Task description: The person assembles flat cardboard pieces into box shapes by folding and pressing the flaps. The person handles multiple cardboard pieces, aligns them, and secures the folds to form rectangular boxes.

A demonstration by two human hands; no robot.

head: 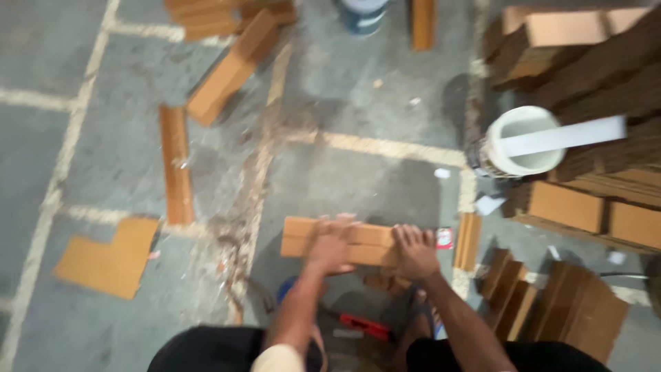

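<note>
Pressing down on a folded cardboard block (344, 242) that lies flat on the concrete floor (358, 179), both hands cover its near half. The left hand (329, 246) lies palm-down with fingers spread across the middle of the block, blurred by motion; the right hand (415, 252) rests flat on the block's right end, fingers spread too. Neither grip is clenched: both are flat presses on the top face.

The block looks like layered corrugated board, so it is likely light, stiff along its length, crushable at the corners, and dry enough not to slip. The long edges, both bare, seem the best places to take hold.

Just right of the block lie a small red-and-white packet (445, 238) and a short cardboard strip (468, 241), so that side is tight. A white bucket (525, 141) with a white strip across it stands farther right, beside stacked cardboard (592, 207). The floor beyond and to the left of the block shows more room, up to a long cardboard strip (176, 165). A red tool (365, 326) lies near the knees.
</note>
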